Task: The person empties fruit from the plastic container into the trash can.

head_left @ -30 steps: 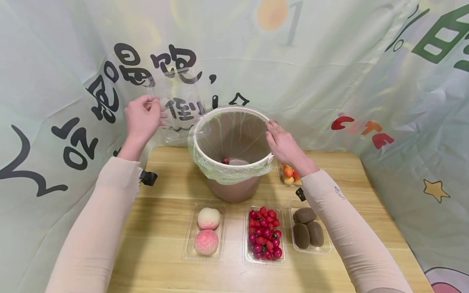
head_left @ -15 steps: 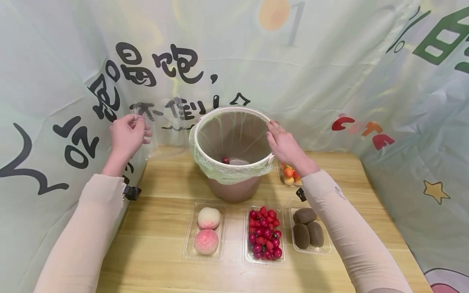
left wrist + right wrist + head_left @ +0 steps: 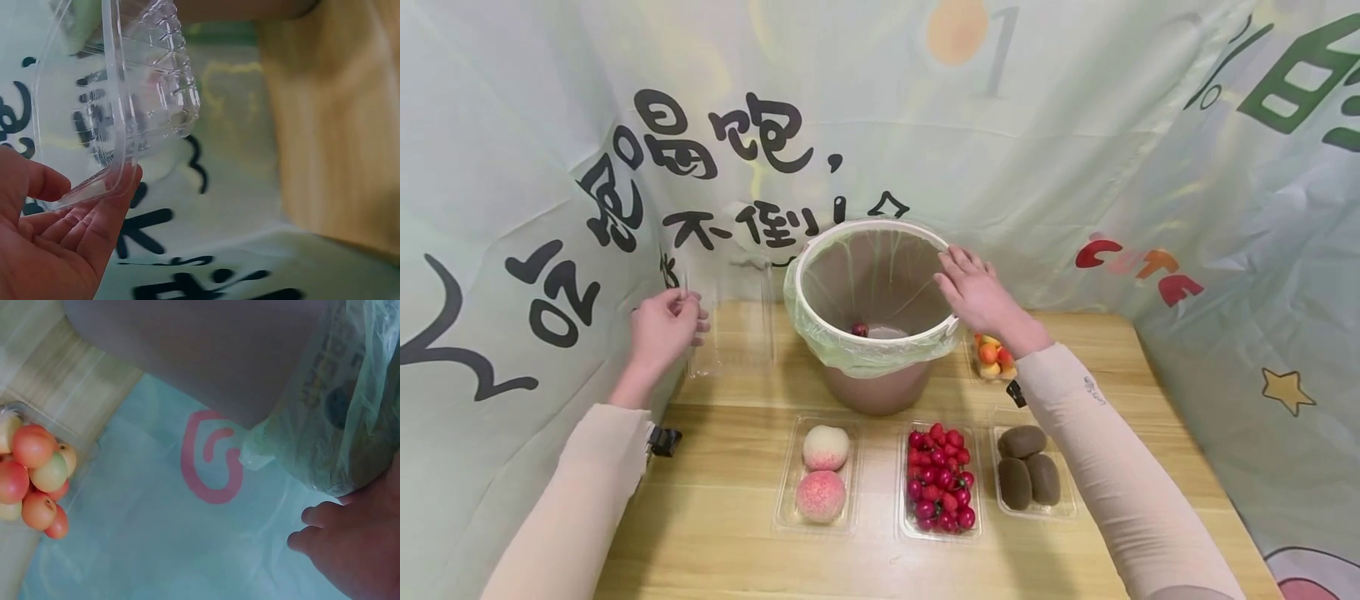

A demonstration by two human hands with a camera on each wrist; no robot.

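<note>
In the head view my left hand [image 3: 666, 329] pinches the edge of a clear plastic fruit box [image 3: 733, 321], left of the bin. The left wrist view shows the thumb and fingers on either side of the transparent box's [image 3: 125, 119] rim; no fruit shows inside. My right hand [image 3: 979, 293] rests on the right rim of a brownish waste bin [image 3: 880, 387], fingers fairly straight. Over the bin's rim is folded a pale green bag [image 3: 861, 360], and one dark red round fruit [image 3: 860, 330] lies inside. Fingertips [image 3: 306, 537] show outside the bag in the right wrist view.
On the wooden table [image 3: 722, 500] stand boxes of two peaches [image 3: 822, 496], red cherries and berries [image 3: 942, 479], and three kiwis [image 3: 1028, 467]. A box of small orange-red fruits [image 3: 992, 358] sits behind my right forearm. Printed cloth [image 3: 1037, 150] hangs close around the table.
My left hand has moved down and left with the plastic box, from the bin's upper left side to low near the table's left edge. The right hand stays on the rim, fingers slightly more spread.
</note>
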